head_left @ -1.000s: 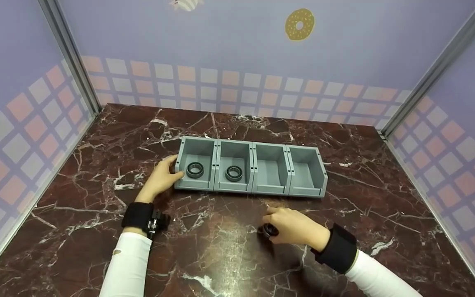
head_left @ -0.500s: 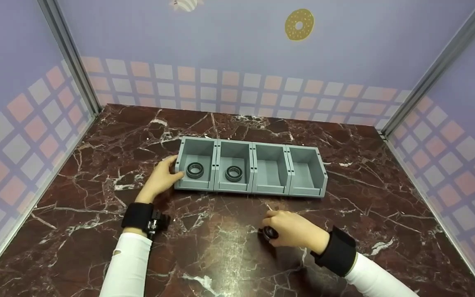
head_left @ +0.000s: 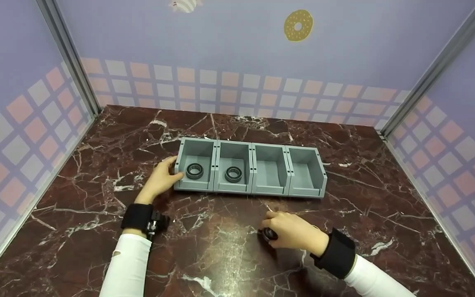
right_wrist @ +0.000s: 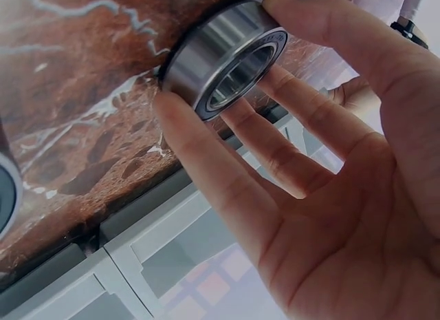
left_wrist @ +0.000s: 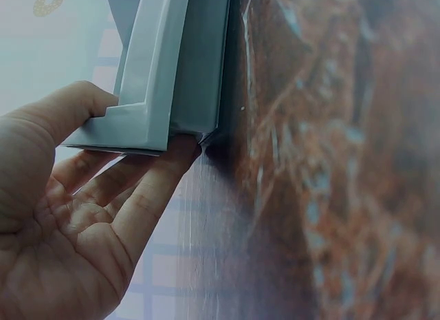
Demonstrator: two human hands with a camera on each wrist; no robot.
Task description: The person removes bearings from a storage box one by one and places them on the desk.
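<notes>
Bins (head_left: 270,190): plain lt grey, bluish cast; dk dots on rims. Held bearing (right_wrist: 218,50): silvery outer band, dk ring on face. Bearings in bins (head_left: 194,177): blk w/ grey. Tabletop (head_left: 221,247): dk red-brn marble, irreg. wht veins. Back wall (head_left: 229,45): lilac, pink + off-wht sq. grid below; printed doughnut (head_left: 290,25) mustard, pale specks. Sleeves (head_left: 126,264): wht. Wrist straps (head_left: 136,216): blk. Corner posts (head_left: 69,53): grey.

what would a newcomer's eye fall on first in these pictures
Probably the row of four gray bins across the marble-patterned tabletop, with one bearing in the leftmost compartment and a second bearing in the next. Then the shiny metal bearing pinched by the right hand in front of the row, while the left hand grips the row's left end.
</notes>
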